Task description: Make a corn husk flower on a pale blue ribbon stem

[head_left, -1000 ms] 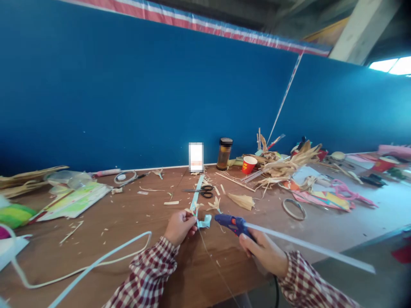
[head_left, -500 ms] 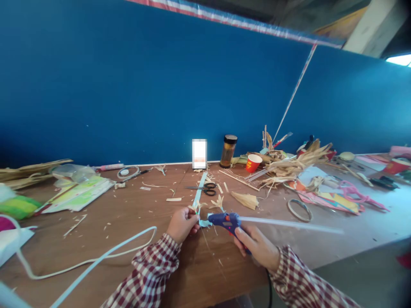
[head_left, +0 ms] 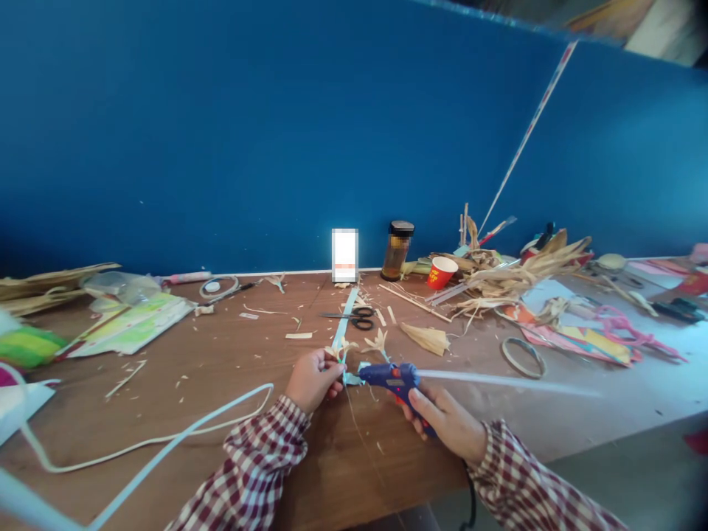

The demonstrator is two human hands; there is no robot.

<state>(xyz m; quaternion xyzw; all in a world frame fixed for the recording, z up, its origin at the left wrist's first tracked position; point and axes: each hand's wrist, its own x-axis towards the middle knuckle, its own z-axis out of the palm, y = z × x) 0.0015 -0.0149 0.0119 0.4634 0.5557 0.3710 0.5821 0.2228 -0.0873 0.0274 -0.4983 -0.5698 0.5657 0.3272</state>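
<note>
My right hand (head_left: 442, 419) grips a blue glue gun (head_left: 394, 375) with a long clear glue stick (head_left: 498, 382) sticking out behind it to the right. Its nozzle points left at a small light-blue ribbon piece (head_left: 352, 378) with a bit of dried husk (head_left: 338, 349), which my left hand (head_left: 314, 378) pinches just above the wooden table (head_left: 232, 383). A light-blue strip (head_left: 344, 321) runs away from my left hand toward black scissors (head_left: 357, 318). Both sleeves are red-and-white plaid.
Dried husks (head_left: 509, 280), a red paper cup (head_left: 441, 272) and a dark jar (head_left: 399, 250) stand at the back by the blue wall. A ring (head_left: 523, 357) and coloured papers (head_left: 575, 341) lie right. A white cord (head_left: 149, 441) loops at left near green papers (head_left: 130, 328).
The glue gun has moved left, bringing its nozzle up to the ribbon piece in my left hand. The view has tilted down slightly.
</note>
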